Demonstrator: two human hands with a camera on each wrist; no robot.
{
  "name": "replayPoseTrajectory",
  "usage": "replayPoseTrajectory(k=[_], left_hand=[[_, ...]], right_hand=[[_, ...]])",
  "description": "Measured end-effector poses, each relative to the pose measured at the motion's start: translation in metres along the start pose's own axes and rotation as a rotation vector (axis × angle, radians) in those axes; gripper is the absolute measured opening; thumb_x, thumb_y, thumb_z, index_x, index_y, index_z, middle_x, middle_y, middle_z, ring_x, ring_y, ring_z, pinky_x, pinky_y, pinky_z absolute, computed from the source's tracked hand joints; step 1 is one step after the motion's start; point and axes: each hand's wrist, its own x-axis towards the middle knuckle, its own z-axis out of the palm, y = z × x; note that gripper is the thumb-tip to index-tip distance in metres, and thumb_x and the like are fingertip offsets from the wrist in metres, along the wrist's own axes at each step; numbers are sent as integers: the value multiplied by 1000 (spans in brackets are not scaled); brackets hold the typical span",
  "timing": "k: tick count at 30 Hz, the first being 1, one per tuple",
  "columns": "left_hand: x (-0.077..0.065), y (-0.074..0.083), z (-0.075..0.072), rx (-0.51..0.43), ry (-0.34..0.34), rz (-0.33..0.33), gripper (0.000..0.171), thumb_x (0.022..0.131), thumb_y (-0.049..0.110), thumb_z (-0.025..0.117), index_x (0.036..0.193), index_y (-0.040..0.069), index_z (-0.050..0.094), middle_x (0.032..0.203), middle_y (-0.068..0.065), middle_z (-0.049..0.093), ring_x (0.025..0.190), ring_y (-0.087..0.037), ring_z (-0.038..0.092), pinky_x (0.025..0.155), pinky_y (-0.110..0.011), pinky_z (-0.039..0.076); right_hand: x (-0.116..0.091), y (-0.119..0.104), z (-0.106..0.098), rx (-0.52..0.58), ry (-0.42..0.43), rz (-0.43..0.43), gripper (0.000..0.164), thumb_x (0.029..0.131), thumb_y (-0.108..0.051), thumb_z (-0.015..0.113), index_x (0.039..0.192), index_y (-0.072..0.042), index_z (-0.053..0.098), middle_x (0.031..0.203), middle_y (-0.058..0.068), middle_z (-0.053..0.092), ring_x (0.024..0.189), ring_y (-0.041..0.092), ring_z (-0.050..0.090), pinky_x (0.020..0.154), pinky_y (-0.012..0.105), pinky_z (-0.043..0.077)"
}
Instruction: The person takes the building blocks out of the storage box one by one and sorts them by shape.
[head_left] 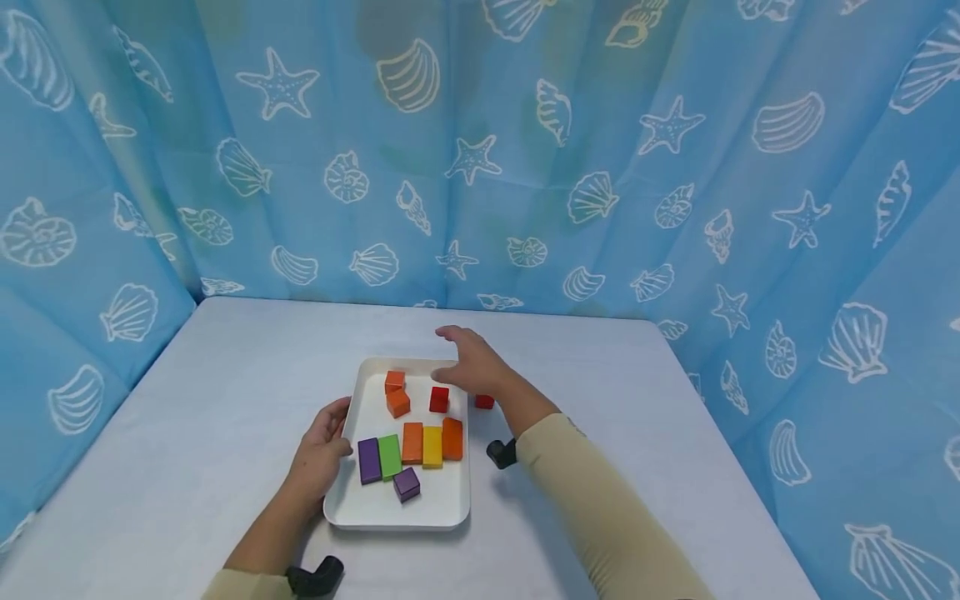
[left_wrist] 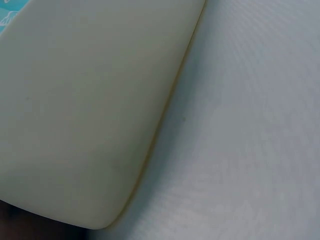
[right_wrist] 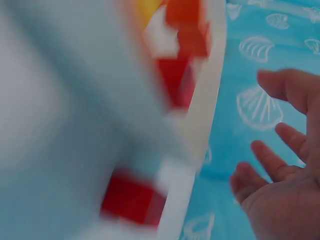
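A white tray [head_left: 401, 515] lies on the table with several coloured blocks in it. My left hand [head_left: 315, 457] grips its left side, thumb over the rim and fingers down along the outer wall. Close up, the left wrist view shows the pale tray wall [left_wrist: 90, 110]. Over the tray's far right corner is my right hand [head_left: 476, 364], fingers spread and holding nothing. Just below that hand, a red block [head_left: 439, 400] sits inside the tray. Another red block [head_left: 484, 402] rests on the table outside the right rim, partly covered by the right forearm.
In the tray, two orange blocks [head_left: 397, 403] stand near the far end. Purple [head_left: 370, 461], green [head_left: 389, 457], orange and yellow [head_left: 432, 447] blocks line the middle, a purple cube [head_left: 407, 484] before them. A blue shell-print curtain [head_left: 480, 217] hangs behind the white table [head_left: 600, 367].
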Motion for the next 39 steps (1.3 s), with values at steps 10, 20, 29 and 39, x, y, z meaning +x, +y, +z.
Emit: replayPoseTrajectory(k=[10, 20, 29, 39], left_hand=[[3, -2, 15, -34, -32, 23, 82, 86, -13, 45, 164, 2, 29, 175, -18, 21, 162, -31, 15, 129, -45, 17], [-5, -7, 18, -27, -29, 7, 81, 86, -12, 45, 165, 2, 28, 175, -18, 21, 162, -31, 14, 130, -46, 17], [-2, 3, -1, -9, -17, 25, 81, 88, -13, 43, 166, 0, 24, 176, -16, 19, 162, -27, 14, 129, -41, 16], [-5, 2, 1, -9, -43, -9, 85, 90, -13, 40, 169, 3, 16, 177, -12, 15, 162, -23, 11, 129, -41, 15]], right_hand=[[20, -23, 59, 246, 40, 212, 45, 93, -23, 84, 135, -17, 70, 121, 2, 67, 107, 22, 61, 91, 38, 62], [16, -25, 68, 136, 4, 118, 36, 97, -18, 80, 132, -13, 72, 116, 3, 67, 99, 20, 62, 84, 29, 63], [-3, -37, 33, 144, 6, 19, 45, 100, -19, 77, 143, -20, 66, 128, -1, 65, 113, 19, 60, 93, 32, 61], [-42, 44, -26, 5, 104, 60, 46, 100, -11, 75, 145, -14, 63, 132, 5, 63, 119, 25, 59, 97, 38, 61]])
